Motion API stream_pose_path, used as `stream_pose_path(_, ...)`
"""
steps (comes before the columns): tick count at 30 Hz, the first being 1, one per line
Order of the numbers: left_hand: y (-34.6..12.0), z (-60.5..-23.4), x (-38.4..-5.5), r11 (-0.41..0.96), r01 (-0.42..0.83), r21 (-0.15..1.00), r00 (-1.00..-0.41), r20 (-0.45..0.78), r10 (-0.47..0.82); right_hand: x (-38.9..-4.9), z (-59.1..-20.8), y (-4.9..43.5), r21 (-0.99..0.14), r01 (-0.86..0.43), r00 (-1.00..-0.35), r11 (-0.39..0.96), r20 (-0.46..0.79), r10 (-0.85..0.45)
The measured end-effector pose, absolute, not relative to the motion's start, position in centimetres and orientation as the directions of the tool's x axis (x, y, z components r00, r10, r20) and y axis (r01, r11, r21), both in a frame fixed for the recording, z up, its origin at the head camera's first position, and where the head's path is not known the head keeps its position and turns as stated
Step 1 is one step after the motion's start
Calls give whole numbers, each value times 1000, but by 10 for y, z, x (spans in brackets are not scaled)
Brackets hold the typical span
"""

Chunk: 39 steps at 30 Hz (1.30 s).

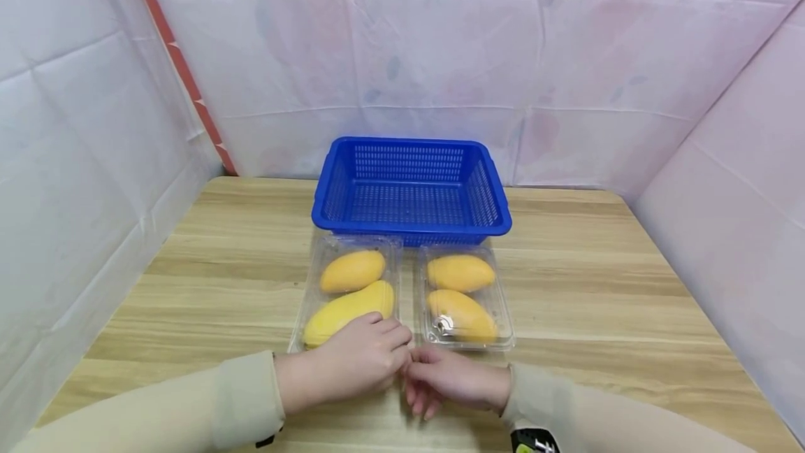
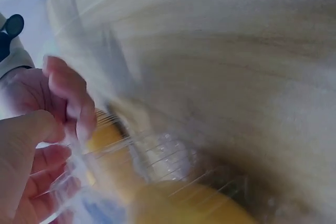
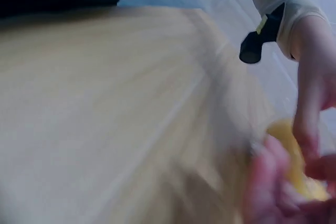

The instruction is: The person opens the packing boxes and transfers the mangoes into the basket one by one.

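Two clear plastic boxes hold yellow mangoes. My left hand (image 1: pixel 361 355) lies over the near right corner of the left box (image 1: pixel 306 292), fingers curled at its edge. Right beside it, my right hand (image 1: pixel 449 376) has thumb and forefinger pinched together at that same corner. Inside the left box are an upper mango (image 1: pixel 353 270) and a longer lower mango (image 1: pixel 346 313), partly covered by my left hand. In the left wrist view, my left fingers (image 2: pixel 52 161) show at the clear plastic edge, close to the right hand (image 2: pixel 68 90). The right wrist view is blurred.
The right box (image 1: pixel 503 331), with two mangoes (image 1: pixel 461 273) inside, lies just right of the left one. Behind both boxes stands a blue plastic basket (image 1: pixel 411 229). Pale cloth walls (image 1: pixel 440 54) enclose the wooden table (image 1: pixel 597 299) at the back and sides.
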<state>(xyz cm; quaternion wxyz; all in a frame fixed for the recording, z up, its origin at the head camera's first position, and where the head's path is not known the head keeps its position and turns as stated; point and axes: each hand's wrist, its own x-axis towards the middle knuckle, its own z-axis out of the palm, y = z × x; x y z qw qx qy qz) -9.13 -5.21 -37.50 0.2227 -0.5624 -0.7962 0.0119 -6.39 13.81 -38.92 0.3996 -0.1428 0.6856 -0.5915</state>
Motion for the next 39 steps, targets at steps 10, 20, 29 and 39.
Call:
stream_pose_path(10,-58,-311,-111,588,799,-123,-573,137,808,-111,-324,164,-903,-10,-701,430,-300,-647)
stream_pose_path(20,-30,-289,-161,781,615,-108,-788,-56,613,-173,-328,164,-886,98,-815,453,-333,-475)
stream_pose_path(29,-2,-299,-189,812,531,-242,-847,-193,496,-185,-335,142,-888,208,-782,411,-403,-476)
stream_pose_path(39,8,-317,-202,804,515,-299,-855,-243,458,-189,-343,133,-899,361,-769,248,-437,-467)
